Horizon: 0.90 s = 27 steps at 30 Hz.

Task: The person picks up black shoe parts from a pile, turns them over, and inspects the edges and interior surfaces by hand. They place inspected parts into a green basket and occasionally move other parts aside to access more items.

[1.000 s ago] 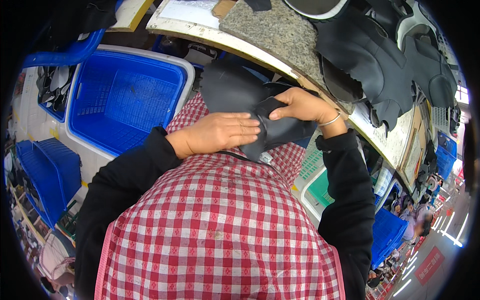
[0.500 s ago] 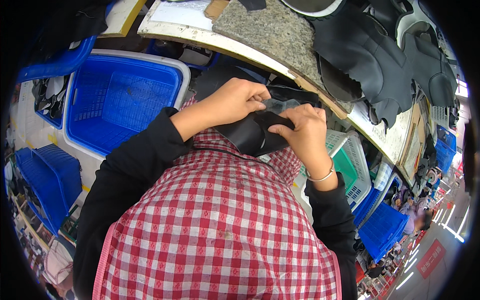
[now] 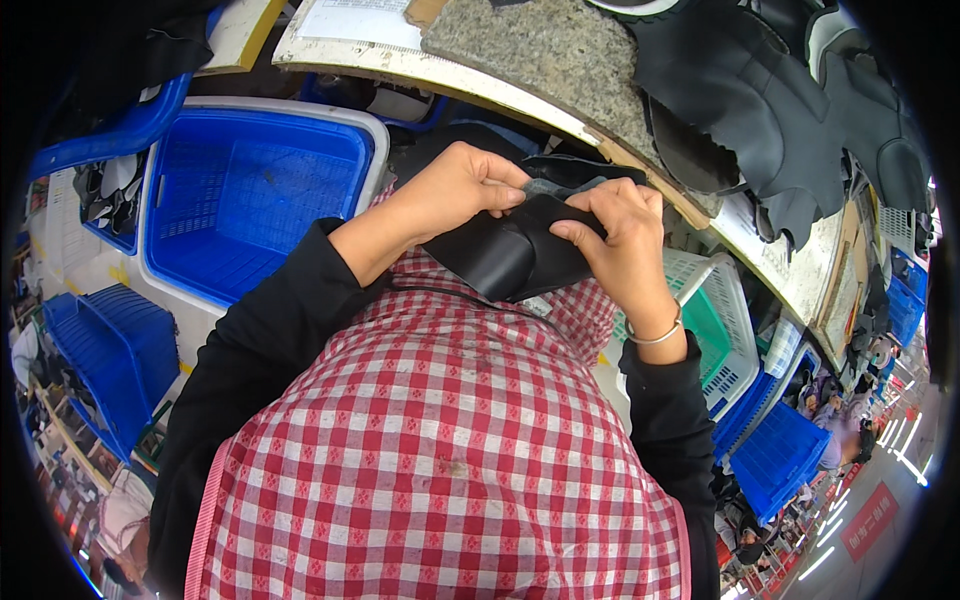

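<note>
A black leather shoe upper (image 3: 492, 258) with a grey lining edge lies over my lap, against the red-and-white checked apron. My left hand (image 3: 452, 195) pinches its upper edge between thumb and fingers. On the other side, my right hand (image 3: 622, 232) grips the same edge, thumb on the smooth face and fingers behind. Between the two hands the rim with the grey lining (image 3: 545, 187) shows. Part of the upper behind the fingers is hidden.
Ahead is a workbench with a speckled stone slab (image 3: 540, 62) and several black leather uppers (image 3: 720, 90) hanging over its edge. A blue basket (image 3: 265, 185) stands left, a white-and-green basket (image 3: 722, 320) right. Stacked blue crates (image 3: 775, 455) are further right.
My hands have spread slightly and turned the upper, so its smooth black face shows more broadly. The fold between my fingers has flattened.
</note>
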Each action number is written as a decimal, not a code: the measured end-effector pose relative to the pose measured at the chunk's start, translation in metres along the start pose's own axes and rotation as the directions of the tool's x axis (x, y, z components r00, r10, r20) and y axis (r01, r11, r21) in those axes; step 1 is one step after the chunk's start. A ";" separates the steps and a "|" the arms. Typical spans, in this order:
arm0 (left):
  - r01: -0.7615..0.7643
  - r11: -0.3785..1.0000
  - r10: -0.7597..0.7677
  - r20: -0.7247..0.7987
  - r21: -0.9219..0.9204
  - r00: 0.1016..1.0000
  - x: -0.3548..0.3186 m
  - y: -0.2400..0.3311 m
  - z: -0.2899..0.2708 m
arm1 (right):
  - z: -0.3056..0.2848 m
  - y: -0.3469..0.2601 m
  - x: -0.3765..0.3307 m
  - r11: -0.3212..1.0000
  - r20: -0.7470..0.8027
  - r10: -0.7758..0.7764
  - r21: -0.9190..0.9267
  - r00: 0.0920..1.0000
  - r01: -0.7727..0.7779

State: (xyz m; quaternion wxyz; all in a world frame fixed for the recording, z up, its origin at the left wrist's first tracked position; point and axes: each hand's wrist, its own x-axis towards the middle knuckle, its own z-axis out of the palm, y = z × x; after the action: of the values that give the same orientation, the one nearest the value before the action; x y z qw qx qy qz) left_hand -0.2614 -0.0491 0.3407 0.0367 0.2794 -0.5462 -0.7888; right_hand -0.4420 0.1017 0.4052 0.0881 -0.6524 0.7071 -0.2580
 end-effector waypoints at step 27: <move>-0.086 0.983 0.077 0.067 0.160 0.995 -0.011 -0.001 0.000 | 0.006 0.003 0.001 0.985 0.125 0.164 0.025 0.978 -0.168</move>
State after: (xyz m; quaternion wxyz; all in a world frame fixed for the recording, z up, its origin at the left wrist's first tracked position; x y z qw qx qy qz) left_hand -0.2524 -0.0450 0.3445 0.0295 0.2350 -0.6207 -0.7474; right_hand -0.4416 0.0995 0.3985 0.1640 -0.6040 0.7478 -0.2215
